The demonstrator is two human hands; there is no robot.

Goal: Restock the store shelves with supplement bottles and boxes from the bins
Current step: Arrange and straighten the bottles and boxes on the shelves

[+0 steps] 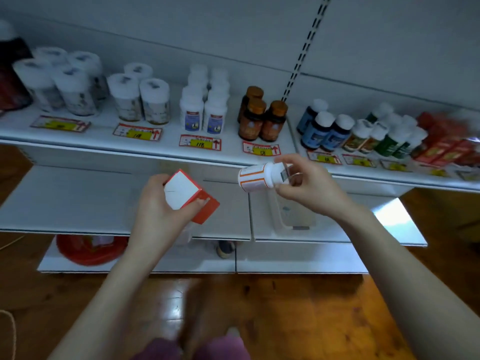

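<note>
My left hand (158,203) grips a red and white box (191,197) in front of the lower shelf (78,198). My right hand (309,183) holds a white bottle with an orange-edged label (257,175) on its side, fingers round its cap end, just below the front edge of the upper shelf (155,152). That shelf carries groups of white bottles (205,110), amber bottles (262,118), blue bottles (324,128) and green bottles (389,136), with price tags along its lip.
Red boxes (446,141) fill the upper shelf's far right. A clear tray (293,214) lies on the lower shelf under my right hand. A red round thing (88,249) sits on the bottom shelf at left. Wooden floor (285,307) is below.
</note>
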